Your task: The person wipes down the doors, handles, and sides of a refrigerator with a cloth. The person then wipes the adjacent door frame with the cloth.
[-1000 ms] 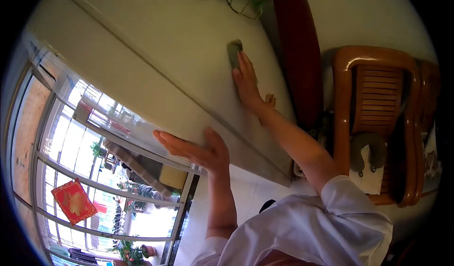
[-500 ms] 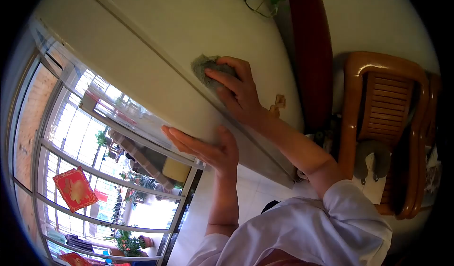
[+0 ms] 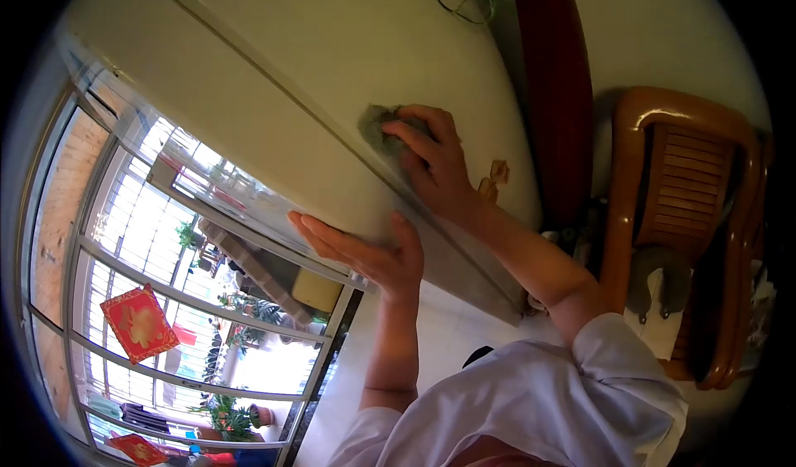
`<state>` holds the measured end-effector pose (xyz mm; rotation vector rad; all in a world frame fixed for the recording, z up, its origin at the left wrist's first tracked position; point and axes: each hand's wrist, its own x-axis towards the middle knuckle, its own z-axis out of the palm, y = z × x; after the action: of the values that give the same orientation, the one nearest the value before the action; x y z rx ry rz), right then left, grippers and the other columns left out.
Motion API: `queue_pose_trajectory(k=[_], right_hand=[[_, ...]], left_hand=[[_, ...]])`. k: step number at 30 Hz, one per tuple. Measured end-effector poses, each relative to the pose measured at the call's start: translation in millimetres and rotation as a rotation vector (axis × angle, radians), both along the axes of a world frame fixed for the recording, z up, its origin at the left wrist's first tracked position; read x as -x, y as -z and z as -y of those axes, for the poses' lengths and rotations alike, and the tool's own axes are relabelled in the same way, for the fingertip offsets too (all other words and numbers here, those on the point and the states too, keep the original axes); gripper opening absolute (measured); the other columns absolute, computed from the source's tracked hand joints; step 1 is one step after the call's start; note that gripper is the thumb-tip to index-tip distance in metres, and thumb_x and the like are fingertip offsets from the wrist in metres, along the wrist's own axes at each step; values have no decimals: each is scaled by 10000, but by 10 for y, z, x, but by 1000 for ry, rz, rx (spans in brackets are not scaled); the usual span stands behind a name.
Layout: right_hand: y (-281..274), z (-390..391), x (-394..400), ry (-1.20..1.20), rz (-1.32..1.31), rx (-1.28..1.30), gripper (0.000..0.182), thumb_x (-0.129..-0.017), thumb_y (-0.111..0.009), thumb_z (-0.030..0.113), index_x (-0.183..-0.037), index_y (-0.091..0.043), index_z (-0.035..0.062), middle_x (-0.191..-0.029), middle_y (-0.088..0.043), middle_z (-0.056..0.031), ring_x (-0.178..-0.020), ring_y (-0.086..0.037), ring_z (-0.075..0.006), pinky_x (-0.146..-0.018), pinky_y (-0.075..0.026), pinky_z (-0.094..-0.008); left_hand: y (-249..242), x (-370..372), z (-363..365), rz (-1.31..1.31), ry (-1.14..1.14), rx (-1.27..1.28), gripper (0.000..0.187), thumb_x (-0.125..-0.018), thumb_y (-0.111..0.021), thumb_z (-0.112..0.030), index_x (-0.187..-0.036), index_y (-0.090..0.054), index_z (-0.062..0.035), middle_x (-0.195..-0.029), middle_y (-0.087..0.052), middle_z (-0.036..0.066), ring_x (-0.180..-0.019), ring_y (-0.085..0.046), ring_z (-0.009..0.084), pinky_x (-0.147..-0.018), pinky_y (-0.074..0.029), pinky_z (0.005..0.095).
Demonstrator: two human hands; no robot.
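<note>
A large pale panel-like surface (image 3: 332, 60), with a long seam running diagonally across it, fills the upper middle. My right hand (image 3: 435, 162) presses a grey-green cloth (image 3: 380, 128) flat on it, just right of the seam, fingers curled over the cloth. Lower down, my left hand (image 3: 369, 255) rests against the near edge of the pale surface, its fingers stretched out and thumb apart, holding nothing.
A wooden chair (image 3: 684, 168) with a grey neck pillow stands at the right, beside a dark red upright object (image 3: 557, 85). Windows with a red paper decoration (image 3: 139, 323) and potted plants (image 3: 228, 417) lie at lower left. A trailing vine hangs at the top.
The view has shifted slightly. My right hand and the cloth sit a little further right in the view. My left hand stays at the surface's edge.
</note>
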<state>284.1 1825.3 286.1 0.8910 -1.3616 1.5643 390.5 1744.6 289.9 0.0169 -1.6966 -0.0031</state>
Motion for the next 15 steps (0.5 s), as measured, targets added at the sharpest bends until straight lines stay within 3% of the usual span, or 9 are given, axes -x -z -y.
queue_pose_trajectory(k=[3, 5, 8, 11, 13, 14, 15], right_hand=[[356, 216, 7, 40, -44, 13, 425, -763, -616, 27, -1174, -615, 135, -1268, -479, -158, -1174, -459, -357, -974, -385, -453], [810, 318, -140, 54, -126, -14, 507, -764, -622, 34, -1258, -560, 128, -1377, -392, -181, -1293, -374, -371, -1059, -322, -464], [1010, 214, -155, 0, -121, -112, 557, -769, -623, 45, -1309, -504, 103, -1436, -324, -196, -1355, -297, -383, -1101, -266, -483], [799, 186, 211, 27, 83, -87, 592, -856, -573, 112, -1407, -362, 71, -1488, -231, -207, -1384, -207, -402, -1117, -214, -500], [657, 116, 536, -51, 395, -58, 569, -944, -471, 205, -1458, -264, 79, -1508, -178, -204, -1403, -154, -372, -1140, -158, -474], [648, 103, 712, -49, 398, -58, 569, -944, -471, 205, -1458, -264, 79, -1508, -178, -204, -1403, -154, -372, -1140, -158, -474], [686, 113, 876, -85, 536, -13, 573, -971, -399, 285, -1470, -222, 68, -1518, -155, -192, -1409, -146, -346, -1147, -138, -436]], left_hand=[[-19, -18, -4, 15, 8, 8, 913, -877, -560, -460, -1438, -104, 96, -1451, -154, 344, -1352, -180, 489, -1057, -203, 583], [7, -4, 7, 20, -13, 4, 923, -874, -561, -473, -1439, -103, 96, -1453, -155, 343, -1352, -182, 486, -1057, -203, 582], [2, 24, 29, 11, -61, 27, 936, -872, -557, -507, -1450, -102, 71, -1459, -166, 319, -1356, -197, 462, -1056, -222, 575], [19, 33, 80, 4, -59, 61, 931, -867, -561, -496, -1454, -104, 64, -1461, -165, 318, -1353, -200, 465, -1047, -225, 584], [17, 55, 90, -10, -32, 71, 924, -863, -570, -464, -1448, -106, 80, -1459, -155, 339, -1347, -188, 488, -1040, -209, 600], [12, 51, 90, -11, -20, 71, 918, -862, -572, -452, -1449, -107, 78, -1456, -157, 340, -1347, -186, 489, -1036, -210, 604], [14, 39, 98, -11, -10, 72, 911, -860, -574, -440, -1451, -108, 75, -1454, -159, 342, -1348, -183, 490, -1033, -210, 607]])
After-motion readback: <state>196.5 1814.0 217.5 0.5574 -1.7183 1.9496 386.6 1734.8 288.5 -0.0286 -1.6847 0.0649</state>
